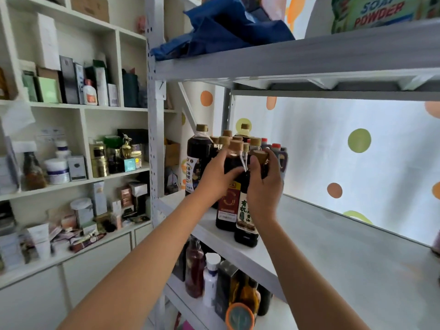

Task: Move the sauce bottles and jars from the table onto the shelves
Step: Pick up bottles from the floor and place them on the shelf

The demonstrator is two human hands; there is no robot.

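Both forearms reach up from the bottom edge to the middle shelf (333, 246). Our left hand (220, 177) wraps the shoulder of the red-label bottle (229, 203); our right hand (264, 184) grips the neck of the dark bottle (246, 225) just beside it, thumb at its tan cap (260, 155). Both bottles stand upright at the shelf's front edge, touching each other. Behind them sits a cluster of tan-capped and red-capped bottles (238, 139). Blue bag (226, 27) lies on the shelf above.

Dark sauce bottles (238, 186) upright, clustered on shelf (333, 246)
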